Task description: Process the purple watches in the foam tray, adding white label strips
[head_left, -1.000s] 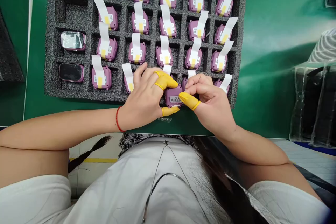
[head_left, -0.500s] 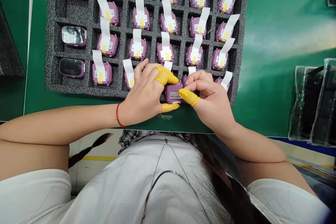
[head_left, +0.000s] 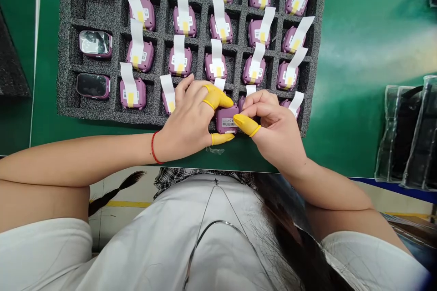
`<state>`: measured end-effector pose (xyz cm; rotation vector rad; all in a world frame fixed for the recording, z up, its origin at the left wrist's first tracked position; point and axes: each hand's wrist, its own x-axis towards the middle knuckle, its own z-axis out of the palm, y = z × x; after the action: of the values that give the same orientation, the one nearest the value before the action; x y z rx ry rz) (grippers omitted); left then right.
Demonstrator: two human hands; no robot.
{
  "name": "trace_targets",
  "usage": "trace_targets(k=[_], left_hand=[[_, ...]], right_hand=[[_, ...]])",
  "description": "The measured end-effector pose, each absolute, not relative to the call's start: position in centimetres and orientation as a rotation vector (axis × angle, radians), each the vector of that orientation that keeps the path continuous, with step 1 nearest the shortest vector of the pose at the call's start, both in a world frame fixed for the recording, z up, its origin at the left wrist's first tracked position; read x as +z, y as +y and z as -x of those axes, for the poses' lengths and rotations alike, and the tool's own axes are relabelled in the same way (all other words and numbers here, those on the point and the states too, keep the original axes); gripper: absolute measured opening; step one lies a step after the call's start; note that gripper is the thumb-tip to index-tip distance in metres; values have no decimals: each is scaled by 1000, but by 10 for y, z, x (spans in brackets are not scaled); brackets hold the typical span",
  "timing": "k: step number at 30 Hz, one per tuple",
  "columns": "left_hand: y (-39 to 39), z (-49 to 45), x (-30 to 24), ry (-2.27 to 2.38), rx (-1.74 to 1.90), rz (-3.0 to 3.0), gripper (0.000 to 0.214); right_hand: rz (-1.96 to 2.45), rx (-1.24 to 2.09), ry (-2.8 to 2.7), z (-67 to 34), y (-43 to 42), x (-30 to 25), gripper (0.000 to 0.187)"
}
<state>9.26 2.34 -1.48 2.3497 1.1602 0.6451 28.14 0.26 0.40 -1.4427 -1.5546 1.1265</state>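
A mauve smartwatch body point(head_left: 226, 119) with a barcode label on its face is pinched between my two hands, just off the near edge of a dark grey foam tray point(head_left: 88, 113). My left hand point(head_left: 186, 120) grips it from the left with yellow finger cots on its thumb and one finger. My right hand point(head_left: 273, 125) presses its yellow-cotted thumb against the right side. Rows of similar mauve watches with white paper tabs and yellow tape sit in the tray's compartments. Two more watches point(head_left: 95, 43) lie screen up in the left column.
The tray rests on a green work mat point(head_left: 344, 77). Clear plastic bags point(head_left: 406, 132) holding dark items stand at the right. A dark foam sheet point(head_left: 10, 63) lies at the far left. The mat's near edge runs just beyond my forearms.
The view has drifted, so the tray sits higher in the frame. Both hands keep hold of the watch, with little shift in their grip.
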Motion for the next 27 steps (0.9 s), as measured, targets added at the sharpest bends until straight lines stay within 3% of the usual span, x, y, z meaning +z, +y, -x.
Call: trace_targets(k=[27], left_hand=[[23, -91, -19, 1133, 691, -2385, 48]], right_hand=[[1436, 1068, -1603, -281, 2, 2, 13]])
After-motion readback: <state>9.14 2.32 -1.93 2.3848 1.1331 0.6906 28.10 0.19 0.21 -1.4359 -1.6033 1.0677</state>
